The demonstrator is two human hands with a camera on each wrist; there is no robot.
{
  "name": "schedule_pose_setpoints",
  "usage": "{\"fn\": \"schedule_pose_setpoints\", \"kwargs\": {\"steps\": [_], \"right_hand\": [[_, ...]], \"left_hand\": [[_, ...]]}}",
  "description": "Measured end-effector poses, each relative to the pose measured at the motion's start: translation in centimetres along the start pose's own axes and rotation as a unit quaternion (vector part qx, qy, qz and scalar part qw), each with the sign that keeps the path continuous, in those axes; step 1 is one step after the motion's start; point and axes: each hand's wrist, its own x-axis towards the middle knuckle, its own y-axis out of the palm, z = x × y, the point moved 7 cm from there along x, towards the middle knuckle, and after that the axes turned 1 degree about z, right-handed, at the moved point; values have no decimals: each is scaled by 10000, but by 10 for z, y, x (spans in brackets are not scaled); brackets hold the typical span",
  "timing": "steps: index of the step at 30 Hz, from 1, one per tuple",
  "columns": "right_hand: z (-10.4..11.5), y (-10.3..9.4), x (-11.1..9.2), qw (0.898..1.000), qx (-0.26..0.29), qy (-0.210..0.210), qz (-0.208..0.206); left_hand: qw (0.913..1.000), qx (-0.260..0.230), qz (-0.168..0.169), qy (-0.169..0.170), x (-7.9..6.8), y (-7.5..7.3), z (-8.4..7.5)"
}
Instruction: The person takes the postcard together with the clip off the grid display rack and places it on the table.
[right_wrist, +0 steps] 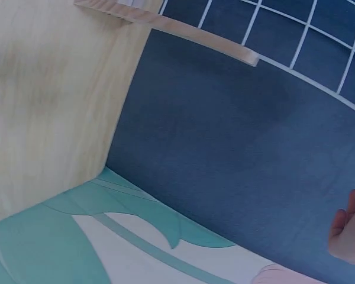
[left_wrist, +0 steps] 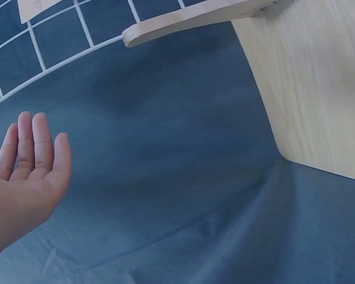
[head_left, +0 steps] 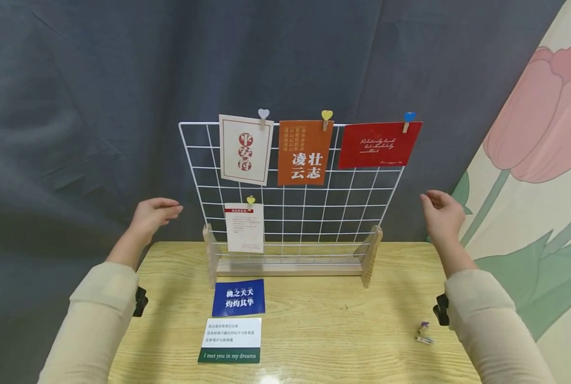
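My left hand is raised left of a white wire grid, fingers extended and nothing held. On the other side my right hand hangs in the air, fingers loosely bent and holding nothing. Along the grid's top, small heart clothespins hold a white card, an orange card and a red card. Lower left on the grid, a yellow heart clothespin holds a smaller white card. Neither hand touches the grid or the cards.
A wooden stand supports the grid on the wooden table. In front lie a blue card and a white-and-green card. Loose clothespins lie near the right forearm. A dark curtain hangs behind.
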Motion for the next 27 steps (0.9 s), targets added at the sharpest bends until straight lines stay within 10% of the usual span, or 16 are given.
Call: {"fn": "schedule_pose_setpoints", "kwargs": {"steps": [27], "right_hand": [[70,13,11,9883,1333,-683,-272]], "left_hand": [[9854,-1214,-1095,474,13,-8,-55]]}}
